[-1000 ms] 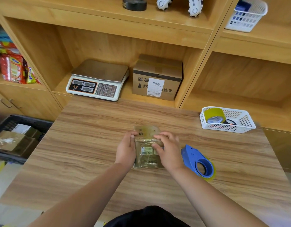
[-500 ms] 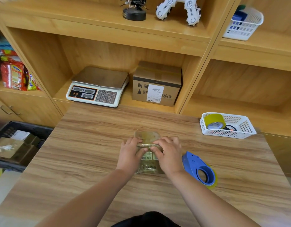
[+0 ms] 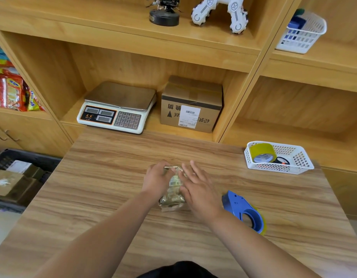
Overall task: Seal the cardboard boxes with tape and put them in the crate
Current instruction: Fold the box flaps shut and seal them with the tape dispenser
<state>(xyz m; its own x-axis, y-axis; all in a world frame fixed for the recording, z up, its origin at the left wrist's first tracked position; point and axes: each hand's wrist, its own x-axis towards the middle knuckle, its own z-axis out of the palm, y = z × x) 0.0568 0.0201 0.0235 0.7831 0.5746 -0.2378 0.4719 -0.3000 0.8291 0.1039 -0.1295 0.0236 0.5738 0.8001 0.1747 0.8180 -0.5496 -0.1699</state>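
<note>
A small brown box (image 3: pixel 173 189), glossy with tape and bearing a small label, lies in the middle of the wooden table (image 3: pixel 105 189). My left hand (image 3: pixel 156 180) grips its left side, fingers curled over the far edge. My right hand (image 3: pixel 199 189) lies flat on its right side with fingers spread. The box is mostly hidden by both hands. A blue tape dispenser (image 3: pixel 243 211) rests on the table just right of my right hand. The dark crate (image 3: pixel 23 157) stands low at the left, with taped boxes inside.
A white basket (image 3: pixel 298 163) with a yellow tape roll (image 3: pixel 263 152) sits at the table's back right. On the shelf behind are a weighing scale (image 3: pixel 117 107) and a larger cardboard box (image 3: pixel 191 103). Snack packets (image 3: pixel 11 91) fill the left shelf.
The box's far flap, open a second ago, is now folded down. My hands came together over it, then my right hand flattened and spread on the right side. The camera tilted up slightly.
</note>
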